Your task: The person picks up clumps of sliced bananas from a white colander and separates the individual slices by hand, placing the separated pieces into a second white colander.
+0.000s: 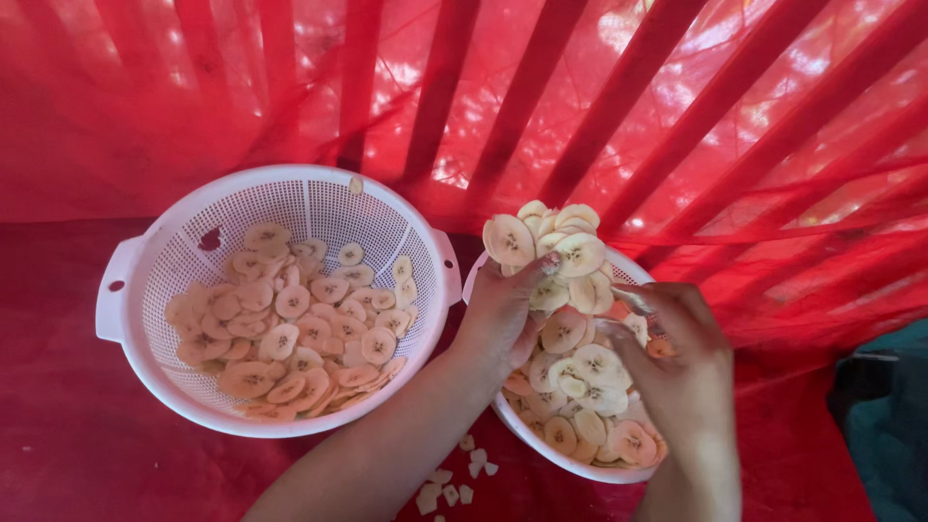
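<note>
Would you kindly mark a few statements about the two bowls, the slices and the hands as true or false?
1. The left hand lifts a heap of banana slices. True.
2. The left colander is empty. False: pale slices cover its bottom.
3. The right hand rests over the right bowl. True.
4. Both bowls are blue. False: both are white.
5. A few loose pieces lie on the red surface between the bowls. True.
6. The backdrop is green cloth. False: it is red netting.
</note>
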